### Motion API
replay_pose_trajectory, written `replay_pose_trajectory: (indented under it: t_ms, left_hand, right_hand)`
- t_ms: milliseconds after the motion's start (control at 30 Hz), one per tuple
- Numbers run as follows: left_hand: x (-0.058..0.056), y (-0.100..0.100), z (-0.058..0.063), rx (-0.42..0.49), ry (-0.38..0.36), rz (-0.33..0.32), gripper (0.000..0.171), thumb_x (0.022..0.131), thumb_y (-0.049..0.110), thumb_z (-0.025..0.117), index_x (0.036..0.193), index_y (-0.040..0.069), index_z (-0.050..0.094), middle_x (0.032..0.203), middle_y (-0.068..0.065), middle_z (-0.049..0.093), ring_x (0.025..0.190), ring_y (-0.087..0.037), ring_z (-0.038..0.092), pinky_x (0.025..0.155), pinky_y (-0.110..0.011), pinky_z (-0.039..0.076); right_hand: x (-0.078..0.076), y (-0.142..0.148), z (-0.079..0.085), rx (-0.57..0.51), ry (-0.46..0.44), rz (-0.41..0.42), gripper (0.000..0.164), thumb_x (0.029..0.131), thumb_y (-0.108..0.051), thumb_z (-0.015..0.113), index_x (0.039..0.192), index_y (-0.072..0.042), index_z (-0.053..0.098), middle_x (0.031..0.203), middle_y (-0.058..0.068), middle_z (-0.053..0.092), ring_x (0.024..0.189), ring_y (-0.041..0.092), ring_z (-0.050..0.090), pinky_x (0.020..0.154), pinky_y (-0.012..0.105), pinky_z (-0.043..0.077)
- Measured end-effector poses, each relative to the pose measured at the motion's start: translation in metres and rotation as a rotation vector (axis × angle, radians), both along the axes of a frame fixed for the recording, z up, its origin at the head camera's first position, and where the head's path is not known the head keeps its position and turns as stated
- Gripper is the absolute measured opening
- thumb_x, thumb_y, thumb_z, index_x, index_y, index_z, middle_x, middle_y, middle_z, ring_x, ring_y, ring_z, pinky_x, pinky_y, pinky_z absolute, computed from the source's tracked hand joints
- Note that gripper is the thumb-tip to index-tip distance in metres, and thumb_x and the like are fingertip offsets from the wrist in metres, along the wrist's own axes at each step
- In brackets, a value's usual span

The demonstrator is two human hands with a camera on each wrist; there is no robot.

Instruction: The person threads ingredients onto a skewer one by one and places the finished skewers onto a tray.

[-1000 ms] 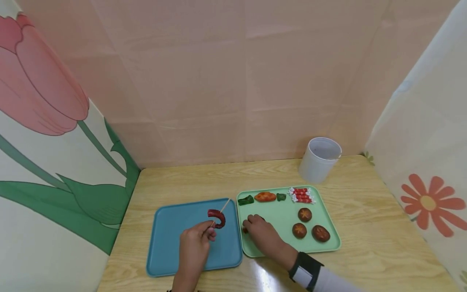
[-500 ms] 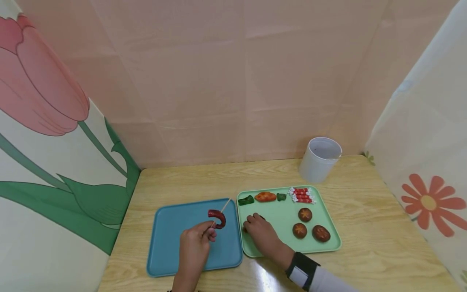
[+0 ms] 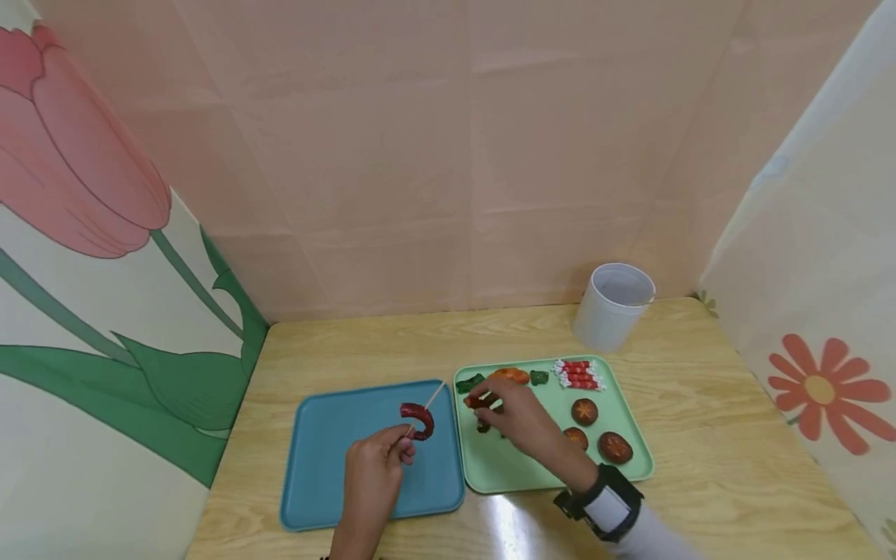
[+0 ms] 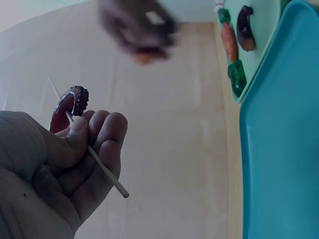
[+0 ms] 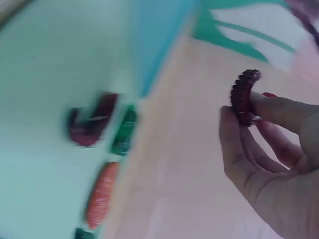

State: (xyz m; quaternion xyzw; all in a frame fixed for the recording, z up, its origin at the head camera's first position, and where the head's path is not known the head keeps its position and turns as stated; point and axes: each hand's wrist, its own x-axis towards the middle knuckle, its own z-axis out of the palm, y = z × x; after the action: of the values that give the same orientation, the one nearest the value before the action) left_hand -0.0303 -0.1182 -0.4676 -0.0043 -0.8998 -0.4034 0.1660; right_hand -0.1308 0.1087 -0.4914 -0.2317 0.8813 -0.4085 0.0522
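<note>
My left hand (image 3: pixel 374 470) pinches a thin wooden skewer (image 4: pixel 107 172) over the blue tray (image 3: pixel 315 459). A curved dark red, sausage-like piece (image 3: pixel 425 420) with a ridged edge is threaded on it, just beyond the fingertips. The skewer's thin end sticks out past the piece. My right hand (image 3: pixel 519 420) holds a similar curved piece (image 5: pixel 243 97) between thumb and fingers, raised above the green tray (image 3: pixel 518 478). Another dark curved piece (image 4: pixel 245 29) lies on that tray, partly hidden by the right hand in the head view.
On the green tray lie green pepper-like pieces (image 3: pixel 539 378), an orange piece (image 5: pixel 102 195), red-and-white rolls (image 3: pixel 579 376) and several brown mushrooms (image 3: pixel 616 448). A white cup (image 3: pixel 612 307) stands behind it on the wooden table (image 3: pixel 714 435). Cloth walls surround the table.
My right hand, earlier low at the green tray's left side, has lifted up with a curved dark red piece in its fingers. The left hand with the skewer stays nearly still.
</note>
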Motion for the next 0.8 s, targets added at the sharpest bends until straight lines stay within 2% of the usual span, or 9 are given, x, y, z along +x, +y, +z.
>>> replay_pose_trajectory:
  t_ms: [100,200,300,400,633,800]
  left_hand:
    - [-0.002,0.002,-0.002,-0.021,0.02,-0.006,0.019,0.084,-0.012,0.074,0.094,0.002,0.08,0.068,-0.003,0.074,0.056,-0.006,0.069,0.054,-0.01,0.053]
    - [-0.002,0.004,-0.005,-0.033,0.023,-0.014,0.019,0.082,-0.014,0.074,0.093,0.001,0.08,0.068,-0.004,0.074,0.056,-0.006,0.068,0.054,-0.009,0.052]
    - [-0.002,0.007,-0.007,-0.035,0.017,-0.029,0.02,0.081,-0.016,0.074,0.092,0.0,0.08,0.069,-0.004,0.074,0.056,-0.005,0.068,0.054,-0.008,0.052]
    - [-0.002,0.008,-0.009,-0.041,0.021,-0.037,0.021,0.081,-0.018,0.072,0.092,-0.001,0.08,0.07,-0.005,0.074,0.056,-0.005,0.068,0.053,-0.007,0.052]
    - [-0.003,0.009,-0.01,-0.095,0.016,-0.044,0.026,0.081,-0.02,0.068,0.09,0.001,0.08,0.071,-0.003,0.075,0.057,-0.004,0.067,0.052,-0.006,0.05]
    - [-0.004,0.01,-0.009,-0.133,0.013,-0.051,0.032,0.078,-0.024,0.065,0.089,0.002,0.081,0.071,-0.003,0.075,0.057,-0.003,0.067,0.052,-0.007,0.05]
  right_hand:
    - [-0.009,0.013,0.027,-0.207,-0.119,-0.059,0.021,0.092,-0.01,0.075,0.113,-0.01,0.071,0.11,0.009,0.074,0.092,0.02,0.074,0.074,0.024,0.06]
    - [-0.017,0.027,0.048,-0.333,-0.205,-0.11,0.027,0.094,-0.016,0.075,0.119,-0.008,0.069,0.117,0.01,0.074,0.101,0.017,0.07,0.084,0.023,0.059]
    - [-0.023,0.038,0.063,-0.441,-0.301,-0.133,0.033,0.097,-0.018,0.071,0.127,-0.004,0.065,0.118,0.008,0.072,0.1,0.012,0.069,0.085,0.024,0.06]
    - [-0.027,0.045,0.071,-0.524,-0.354,-0.13,0.038,0.1,-0.017,0.067,0.133,0.001,0.061,0.115,0.003,0.071,0.096,0.01,0.07,0.088,0.025,0.06]
    - [-0.026,0.048,0.077,-0.587,-0.403,-0.101,0.039,0.098,-0.022,0.069,0.131,-0.002,0.063,0.114,0.004,0.072,0.094,0.013,0.072,0.091,0.03,0.061]
    - [-0.027,0.045,0.077,-0.594,-0.408,-0.094,0.037,0.097,-0.019,0.071,0.129,-0.002,0.065,0.113,-0.004,0.072,0.096,0.013,0.071,0.089,0.029,0.061]
